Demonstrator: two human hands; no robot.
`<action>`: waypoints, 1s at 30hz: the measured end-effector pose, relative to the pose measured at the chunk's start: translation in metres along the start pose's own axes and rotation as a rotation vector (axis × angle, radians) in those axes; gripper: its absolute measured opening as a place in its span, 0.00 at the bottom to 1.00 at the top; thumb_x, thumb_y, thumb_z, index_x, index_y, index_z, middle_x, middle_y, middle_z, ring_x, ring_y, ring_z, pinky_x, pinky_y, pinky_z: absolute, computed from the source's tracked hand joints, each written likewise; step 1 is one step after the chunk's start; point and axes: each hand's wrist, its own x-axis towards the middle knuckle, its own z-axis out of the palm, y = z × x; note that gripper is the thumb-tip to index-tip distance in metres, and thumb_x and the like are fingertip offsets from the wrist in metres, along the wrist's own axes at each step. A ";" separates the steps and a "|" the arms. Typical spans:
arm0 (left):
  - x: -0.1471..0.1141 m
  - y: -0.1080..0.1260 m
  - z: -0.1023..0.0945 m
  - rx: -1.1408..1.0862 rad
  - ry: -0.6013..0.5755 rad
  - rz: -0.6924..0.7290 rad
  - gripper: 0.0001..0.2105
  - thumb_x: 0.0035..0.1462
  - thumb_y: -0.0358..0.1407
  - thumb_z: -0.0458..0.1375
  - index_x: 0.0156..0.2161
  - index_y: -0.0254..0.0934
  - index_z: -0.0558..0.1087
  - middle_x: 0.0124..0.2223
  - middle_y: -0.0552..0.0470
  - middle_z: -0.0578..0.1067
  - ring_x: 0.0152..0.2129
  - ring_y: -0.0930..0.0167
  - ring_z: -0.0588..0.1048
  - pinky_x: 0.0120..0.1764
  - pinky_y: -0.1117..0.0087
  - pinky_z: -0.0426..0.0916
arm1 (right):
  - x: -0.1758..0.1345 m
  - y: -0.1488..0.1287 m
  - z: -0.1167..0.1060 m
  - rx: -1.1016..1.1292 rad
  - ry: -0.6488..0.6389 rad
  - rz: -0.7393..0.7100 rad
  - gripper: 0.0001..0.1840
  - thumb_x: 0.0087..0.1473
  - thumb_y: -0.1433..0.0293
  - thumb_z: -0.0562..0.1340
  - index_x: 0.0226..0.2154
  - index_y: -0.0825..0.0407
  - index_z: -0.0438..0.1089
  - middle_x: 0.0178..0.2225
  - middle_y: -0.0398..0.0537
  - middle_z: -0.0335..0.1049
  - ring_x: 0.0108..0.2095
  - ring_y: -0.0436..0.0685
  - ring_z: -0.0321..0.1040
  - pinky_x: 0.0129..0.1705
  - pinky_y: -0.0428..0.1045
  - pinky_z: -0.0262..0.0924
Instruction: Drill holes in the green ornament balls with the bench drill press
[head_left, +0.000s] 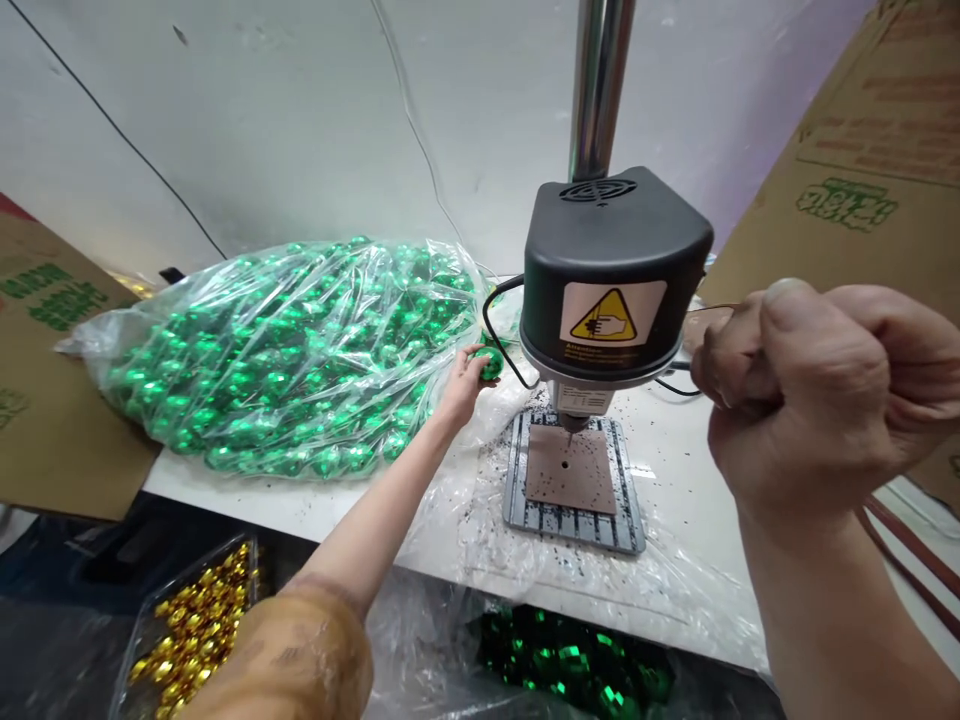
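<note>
My left hand (466,378) is closed around a shiny green faceted ball (490,363), at the open right end of a clear plastic bag (300,350) full of such balls. To its right stands a small bench drill press (615,270) with a black motor housing and a yellow warning label. My right hand (817,390) is curled in a fist beside the housing, on the press's feed handle; the grip is mostly hidden by the fingers. Under the drill chuck (574,423), a brown board (551,490) with a dark hole lies on the slotted metal base (630,538).
Dark shavings are scattered over the white table (285,510) and plastic sheeting. Cardboard boxes stand left (60,400) and right (840,130). Below the table edge are a clear container of gold balls (202,620) and more green balls (570,660). A black cable (487,325) loops beside the press.
</note>
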 end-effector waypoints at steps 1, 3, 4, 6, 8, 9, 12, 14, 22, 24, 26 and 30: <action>-0.013 0.004 -0.010 -0.056 -0.011 -0.048 0.16 0.57 0.42 0.66 0.47 0.37 0.74 0.39 0.49 0.78 0.33 0.71 0.76 0.37 0.66 0.78 | 0.000 0.000 0.000 0.006 0.004 0.004 0.23 0.54 0.76 0.60 0.15 0.51 0.49 0.14 0.36 0.45 0.16 0.44 0.47 0.19 0.53 0.42; -0.041 0.011 -0.024 -0.160 -0.071 -0.152 0.18 0.56 0.43 0.66 0.50 0.38 0.74 0.42 0.47 0.79 0.35 0.68 0.79 0.38 0.62 0.80 | -0.001 0.000 0.000 0.016 0.020 0.007 0.22 0.55 0.76 0.60 0.16 0.50 0.50 0.14 0.36 0.46 0.16 0.45 0.48 0.19 0.53 0.43; -0.055 0.014 -0.028 -0.198 -0.110 -0.198 0.19 0.56 0.43 0.66 0.51 0.39 0.74 0.44 0.46 0.79 0.37 0.65 0.80 0.40 0.58 0.81 | -0.001 0.001 -0.001 0.017 0.030 0.011 0.22 0.55 0.76 0.60 0.16 0.50 0.51 0.14 0.36 0.46 0.16 0.45 0.48 0.19 0.53 0.43; -0.081 0.016 -0.031 -0.258 -0.172 -0.283 0.20 0.57 0.45 0.66 0.51 0.39 0.74 0.47 0.43 0.80 0.41 0.60 0.81 0.44 0.52 0.81 | 0.000 0.004 -0.001 0.029 0.048 -0.005 0.21 0.55 0.75 0.61 0.16 0.49 0.54 0.14 0.36 0.48 0.15 0.46 0.49 0.19 0.53 0.44; -0.101 0.014 -0.027 -0.311 -0.194 -0.350 0.19 0.57 0.46 0.68 0.48 0.38 0.73 0.48 0.42 0.80 0.44 0.58 0.82 0.48 0.50 0.80 | 0.000 0.007 -0.001 0.042 0.047 -0.027 0.22 0.55 0.74 0.63 0.15 0.48 0.54 0.14 0.36 0.49 0.14 0.46 0.49 0.18 0.53 0.43; -0.109 0.011 -0.024 -0.332 -0.192 -0.371 0.19 0.56 0.46 0.68 0.46 0.37 0.73 0.48 0.43 0.80 0.44 0.58 0.81 0.48 0.50 0.79 | 0.000 0.008 -0.001 0.045 0.043 -0.036 0.23 0.55 0.74 0.63 0.15 0.48 0.54 0.13 0.36 0.50 0.14 0.46 0.48 0.17 0.52 0.42; -0.122 0.002 -0.012 -0.310 -0.177 -0.388 0.19 0.53 0.46 0.70 0.43 0.38 0.72 0.43 0.47 0.80 0.40 0.63 0.81 0.43 0.58 0.79 | 0.001 0.010 -0.001 0.045 0.048 -0.039 0.25 0.56 0.73 0.63 0.15 0.49 0.52 0.12 0.36 0.49 0.13 0.45 0.47 0.17 0.51 0.41; -0.124 -0.004 -0.003 -0.209 -0.173 -0.337 0.21 0.50 0.42 0.71 0.46 0.39 0.72 0.38 0.51 0.79 0.35 0.68 0.79 0.39 0.65 0.76 | 0.002 0.010 -0.001 0.066 0.040 -0.045 0.24 0.56 0.73 0.63 0.15 0.49 0.52 0.12 0.35 0.49 0.13 0.45 0.47 0.17 0.50 0.41; -0.114 -0.028 0.022 0.053 -0.193 -0.037 0.24 0.43 0.44 0.74 0.42 0.39 0.71 0.39 0.52 0.77 0.35 0.70 0.76 0.42 0.67 0.70 | 0.003 0.012 -0.005 0.127 -0.017 -0.014 0.23 0.57 0.73 0.63 0.17 0.50 0.53 0.14 0.34 0.48 0.15 0.43 0.46 0.20 0.47 0.41; -0.113 -0.034 0.024 0.048 -0.193 -0.023 0.26 0.42 0.47 0.75 0.42 0.39 0.69 0.39 0.53 0.76 0.34 0.71 0.75 0.41 0.68 0.70 | 0.003 0.012 -0.005 0.130 -0.028 -0.016 0.24 0.57 0.72 0.64 0.17 0.50 0.53 0.14 0.33 0.46 0.15 0.43 0.46 0.19 0.47 0.41; -0.113 -0.038 0.026 0.047 -0.205 -0.006 0.27 0.43 0.48 0.75 0.42 0.39 0.69 0.39 0.53 0.76 0.35 0.71 0.75 0.42 0.67 0.71 | 0.003 0.011 -0.005 0.130 -0.031 -0.021 0.25 0.57 0.71 0.65 0.17 0.50 0.52 0.13 0.33 0.45 0.14 0.43 0.45 0.19 0.47 0.42; -0.113 -0.044 0.029 0.048 -0.253 0.020 0.27 0.43 0.47 0.76 0.42 0.39 0.69 0.41 0.50 0.77 0.40 0.68 0.77 0.46 0.65 0.72 | 0.003 0.010 -0.003 0.130 -0.025 -0.033 0.28 0.58 0.66 0.67 0.17 0.49 0.50 0.14 0.33 0.44 0.14 0.44 0.44 0.19 0.48 0.43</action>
